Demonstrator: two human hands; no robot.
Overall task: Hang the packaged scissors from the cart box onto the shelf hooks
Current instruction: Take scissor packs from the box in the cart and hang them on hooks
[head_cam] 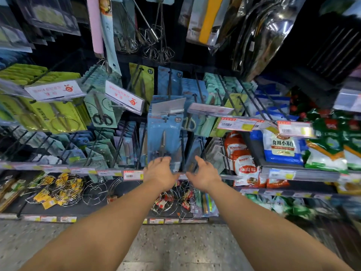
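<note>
A blue pack of scissors (165,137) hangs at the front of a black shelf hook (169,89) in the middle of the display, under a flipped-up label holder (169,106). My left hand (159,173) reaches up to the pack's lower edge, fingers spread and touching it. My right hand (205,174) is just to the right of the pack's bottom corner, fingers loosely spread and holding nothing. More blue packs hang behind it on the same hook. The cart box is out of view.
Green scissor packs (58,116) and teal ones (100,112) hang on hooks to the left. Whisks (152,36) hang above. Bags of powder (281,147) fill shelves on the right. Wire racks (64,188) lie on the bottom shelf. Speckled floor is below.
</note>
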